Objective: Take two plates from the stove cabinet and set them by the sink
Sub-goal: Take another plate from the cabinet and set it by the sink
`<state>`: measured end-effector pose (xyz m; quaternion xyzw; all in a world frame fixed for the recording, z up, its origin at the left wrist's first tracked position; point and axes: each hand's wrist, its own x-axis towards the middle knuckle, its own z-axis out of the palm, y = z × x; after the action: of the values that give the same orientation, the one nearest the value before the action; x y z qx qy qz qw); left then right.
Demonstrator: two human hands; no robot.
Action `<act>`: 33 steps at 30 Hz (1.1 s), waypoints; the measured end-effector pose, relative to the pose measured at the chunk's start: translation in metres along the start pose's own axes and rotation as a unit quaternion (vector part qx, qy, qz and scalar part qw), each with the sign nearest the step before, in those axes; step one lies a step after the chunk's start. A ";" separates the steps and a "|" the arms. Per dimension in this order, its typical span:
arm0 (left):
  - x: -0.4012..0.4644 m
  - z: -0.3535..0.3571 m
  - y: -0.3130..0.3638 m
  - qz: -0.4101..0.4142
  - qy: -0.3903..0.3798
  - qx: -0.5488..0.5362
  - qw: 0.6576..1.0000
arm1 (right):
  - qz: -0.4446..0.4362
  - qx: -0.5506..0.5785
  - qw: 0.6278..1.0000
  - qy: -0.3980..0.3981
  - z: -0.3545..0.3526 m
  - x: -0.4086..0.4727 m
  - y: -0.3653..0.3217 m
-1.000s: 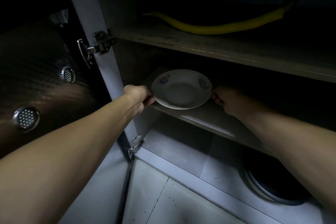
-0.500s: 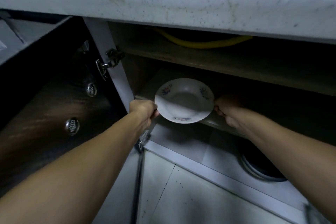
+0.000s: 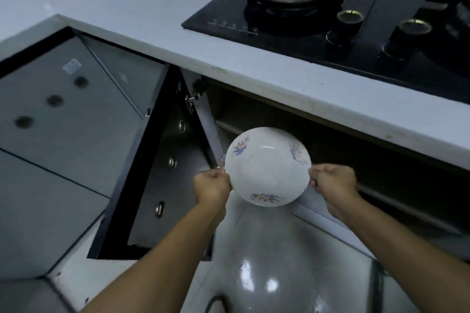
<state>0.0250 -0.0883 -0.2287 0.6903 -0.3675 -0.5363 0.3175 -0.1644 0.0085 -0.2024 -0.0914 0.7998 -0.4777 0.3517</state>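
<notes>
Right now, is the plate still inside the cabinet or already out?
Out. Both hands, left and right, hold the plate by its rim before the open cabinet.

Head view looks steeply down, close over counter and open cabinet.

- Black gas hob at one o'clock, set into a white counter.
- Two brass-capped knobs along its near edge.
- Open dark door at nine o'clock.
- Glossy tiled floor at six o'clock.
</notes>
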 end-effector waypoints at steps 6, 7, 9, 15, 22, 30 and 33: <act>-0.081 -0.051 0.017 0.011 -0.003 0.003 1.000 | -0.004 -0.048 0.999 -0.020 -0.033 -0.061 -0.015; -0.094 -0.059 0.022 0.012 -0.004 0.009 1.000 | -0.008 -0.053 0.998 -0.022 -0.038 -0.072 -0.018; -0.118 -0.075 0.031 0.015 -0.001 0.020 1.000 | -0.021 -0.059 0.998 -0.033 -0.049 -0.092 -0.025; -0.177 -0.111 0.076 0.053 0.000 0.001 0.999 | -0.065 -0.037 0.995 -0.069 -0.085 -0.150 -0.077; -0.234 -0.160 0.151 0.094 -0.017 -0.023 0.995 | -0.095 -0.008 0.991 -0.094 -0.112 -0.218 -0.158; -0.278 -0.230 0.240 0.134 -0.047 -0.070 0.987 | -0.102 0.044 0.990 -0.084 -0.113 -0.297 -0.239; -0.297 -0.258 0.268 0.152 -0.062 -0.107 0.981 | -0.127 0.058 0.986 -0.088 -0.112 -0.329 -0.271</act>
<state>0.1856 0.0335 0.2027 0.5537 -0.4282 -0.5596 0.4438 -0.0466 0.1032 0.2118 -0.2136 0.7183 -0.5545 0.3618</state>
